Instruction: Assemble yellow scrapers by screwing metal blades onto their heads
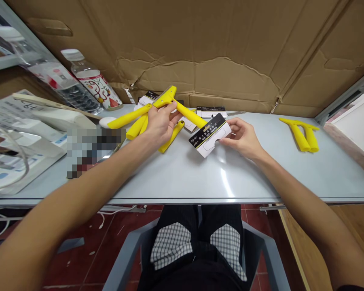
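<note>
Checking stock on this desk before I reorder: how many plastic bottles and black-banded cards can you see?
Plastic bottles: 2
Black-banded cards: 3
Total: 5

Torn cardboard wall (200, 76), red tile floor (79, 258), gray table (182, 178)

Code "TG-501" (194, 140), barely legible, on the black packaging card (208, 132)
</note>
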`<state>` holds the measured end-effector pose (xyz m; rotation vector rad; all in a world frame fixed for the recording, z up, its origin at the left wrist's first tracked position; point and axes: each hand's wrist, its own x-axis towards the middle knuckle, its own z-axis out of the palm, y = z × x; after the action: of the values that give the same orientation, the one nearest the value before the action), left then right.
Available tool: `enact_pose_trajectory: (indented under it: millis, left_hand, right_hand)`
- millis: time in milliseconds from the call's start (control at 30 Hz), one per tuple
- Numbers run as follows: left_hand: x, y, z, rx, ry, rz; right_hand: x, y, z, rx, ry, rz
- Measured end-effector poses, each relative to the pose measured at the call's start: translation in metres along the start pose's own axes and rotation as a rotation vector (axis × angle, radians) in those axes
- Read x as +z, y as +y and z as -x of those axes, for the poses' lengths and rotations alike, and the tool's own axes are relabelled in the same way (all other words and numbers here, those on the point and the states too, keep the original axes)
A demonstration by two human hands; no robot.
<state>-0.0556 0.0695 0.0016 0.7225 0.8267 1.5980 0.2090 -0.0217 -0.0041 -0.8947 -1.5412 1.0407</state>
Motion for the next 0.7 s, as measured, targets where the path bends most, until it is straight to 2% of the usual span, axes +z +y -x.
enact_pose_trajectory:
  millis: [133,367,567,700]
  left_hand:
    - [0.004,0.001,0.006,-0.017,0.005,0.005]
    - [0.016,0.003,0.022,-0.052,-0.016,0.026]
    - [0.019,-0.005,0.038,-0.182,-0.119,-0.049]
    - [0.020,-0.005,0.043,-0.181,-0.144,-0.067]
  right_hand:
    - [-0.002,-0.002,0.000,-0.027,-0.023,0.014]
    - [-0.001,0.000,-0.003,-0.026,0.013,0.088]
    - [-0.002,-0.001,-0.003,0.016,0.029,0.074]
    - [-0.003,-0.002,-0.001,0.058,-0.024,0.096]
